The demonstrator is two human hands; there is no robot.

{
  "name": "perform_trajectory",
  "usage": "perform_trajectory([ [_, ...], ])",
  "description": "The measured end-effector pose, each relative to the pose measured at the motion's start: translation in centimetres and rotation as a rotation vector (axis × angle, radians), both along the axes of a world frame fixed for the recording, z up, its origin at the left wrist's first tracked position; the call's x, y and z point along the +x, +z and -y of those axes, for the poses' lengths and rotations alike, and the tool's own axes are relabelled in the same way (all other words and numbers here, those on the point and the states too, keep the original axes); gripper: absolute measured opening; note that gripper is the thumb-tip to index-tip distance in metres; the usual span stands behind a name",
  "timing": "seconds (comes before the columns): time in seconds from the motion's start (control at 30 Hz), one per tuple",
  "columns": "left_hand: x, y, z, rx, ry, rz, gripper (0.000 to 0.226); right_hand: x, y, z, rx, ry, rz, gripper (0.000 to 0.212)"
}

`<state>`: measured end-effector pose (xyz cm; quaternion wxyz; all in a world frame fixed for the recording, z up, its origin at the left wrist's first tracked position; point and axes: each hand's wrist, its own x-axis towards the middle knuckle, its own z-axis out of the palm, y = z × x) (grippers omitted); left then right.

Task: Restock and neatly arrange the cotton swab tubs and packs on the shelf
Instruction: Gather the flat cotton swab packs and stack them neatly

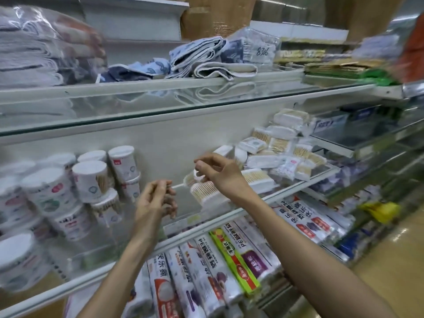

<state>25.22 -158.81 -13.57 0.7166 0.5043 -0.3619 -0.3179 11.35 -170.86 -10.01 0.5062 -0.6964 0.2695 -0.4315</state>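
Right hand [215, 173] pinches a small swab pack [190, 179] just above a clear box [206, 195] full of swabs on the shelf [252, 204]. Left hand [156, 198] is curled, can't tell if it's holding anything. Round swab tubs [91, 177] are stacked to its left.

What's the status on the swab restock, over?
Left hand loosely curled, empty. Right hand pinching a swab pack. Tubs stacked left, packs piled right; nothing blocking.

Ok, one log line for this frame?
left hand: loosely curled, holding nothing | right hand: pinching swab pack | tubs: stacked at left | packs: piled at right
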Motion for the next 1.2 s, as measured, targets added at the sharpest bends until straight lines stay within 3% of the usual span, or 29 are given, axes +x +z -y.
perform_trajectory([
  [0.37, -6.8, 1.3, 7.2, -0.056, -0.009, 0.029, 0.019, -6.6, 0.2, 7.7, -0.022, -0.013, 0.031, 0.008],
  [0.8, -10.5, 0.7, 12.3, -0.083, 0.161, 0.08, 0.012, -8.8, -0.8, 14.8, -0.031, 0.17, 0.057, 0.013],
  [0.9, -9.3, 1.2, 12.0, -0.047, 0.295, 0.311, 0.008, -8.4, -1.0, 14.8, -0.021, 0.193, 0.062, 0.014],
  [1.03, -6.2, 1.8, 12.9, 0.302, 0.431, 0.984, 0.041, -7.9, -0.6, 14.6, -0.008, 0.193, 0.093, 0.013],
  [1.13, -4.5, 1.6, 14.1, 0.537, 0.261, 1.1, 0.065, -7.6, -0.2, 14.3, 0.002, 0.201, 0.106, 0.012],
  [1.2, -4.1, 1.5, 14.5, 0.637, 0.181, 1.137, 0.067, -7.4, -0.1, 14.2, 0.008, 0.197, 0.121, 0.012],
])
